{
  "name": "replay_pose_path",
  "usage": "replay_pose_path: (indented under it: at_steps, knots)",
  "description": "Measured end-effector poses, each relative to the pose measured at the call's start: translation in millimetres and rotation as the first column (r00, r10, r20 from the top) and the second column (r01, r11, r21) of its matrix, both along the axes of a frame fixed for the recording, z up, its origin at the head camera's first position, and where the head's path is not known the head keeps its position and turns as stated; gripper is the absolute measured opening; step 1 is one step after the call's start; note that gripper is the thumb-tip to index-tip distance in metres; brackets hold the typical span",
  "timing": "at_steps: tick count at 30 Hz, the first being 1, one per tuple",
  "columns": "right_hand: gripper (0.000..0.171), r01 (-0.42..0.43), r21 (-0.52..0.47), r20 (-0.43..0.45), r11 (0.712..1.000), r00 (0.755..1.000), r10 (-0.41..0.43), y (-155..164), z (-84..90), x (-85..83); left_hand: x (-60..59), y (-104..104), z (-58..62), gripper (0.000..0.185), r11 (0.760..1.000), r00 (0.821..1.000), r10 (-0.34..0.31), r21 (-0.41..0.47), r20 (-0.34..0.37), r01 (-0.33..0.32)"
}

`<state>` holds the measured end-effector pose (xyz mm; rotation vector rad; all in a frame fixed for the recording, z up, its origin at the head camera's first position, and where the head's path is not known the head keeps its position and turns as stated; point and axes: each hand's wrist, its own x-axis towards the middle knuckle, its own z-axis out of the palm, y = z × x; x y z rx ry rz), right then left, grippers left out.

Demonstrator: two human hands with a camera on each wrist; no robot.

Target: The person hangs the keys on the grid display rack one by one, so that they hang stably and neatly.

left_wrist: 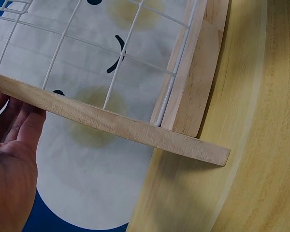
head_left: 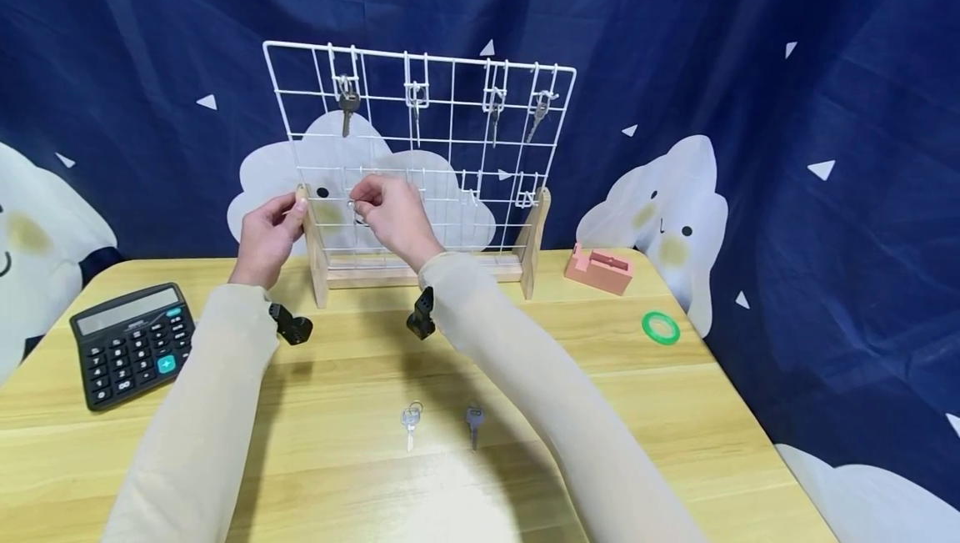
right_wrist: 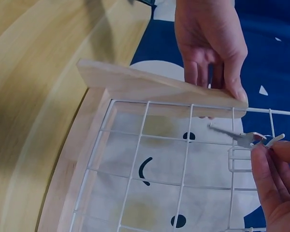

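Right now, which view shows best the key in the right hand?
The right wrist view: the key sticks out clearly beyond the right hand. The head view shows little of it; the left wrist view, none.

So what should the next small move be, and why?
Probably ease the key onto the white hook: the right hand pinches it close by the hook's tip, and the left hand holds the wooden upright.

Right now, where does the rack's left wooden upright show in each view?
Head: wooden upright left of centre.
Left wrist: wooden upright slants from left edge to lower right.
Right wrist: wooden upright crosses above centre.
Shared landmark: left grip, on that upright in all three.
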<state>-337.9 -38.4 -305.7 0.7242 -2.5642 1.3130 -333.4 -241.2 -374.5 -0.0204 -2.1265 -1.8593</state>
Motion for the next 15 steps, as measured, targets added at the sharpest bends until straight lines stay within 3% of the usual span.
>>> replay_pose_path:
  at_steps: [8,15]
  knots:
    - [0.007,0.016,0.028,-0.025,0.999,1.0,-0.015,6,-6.0,5.7,0.9,1,-0.7,0.059,1.0,1.0,0.007,-0.023,0.017,-0.007]
    - [0.011,-0.101,0.014,0.015,0.995,0.995,0.1,22,-11.9,14.8,-1.3,0,-0.7,0.059,1.0,1.0,-0.002,-0.008,0.02,0.002]
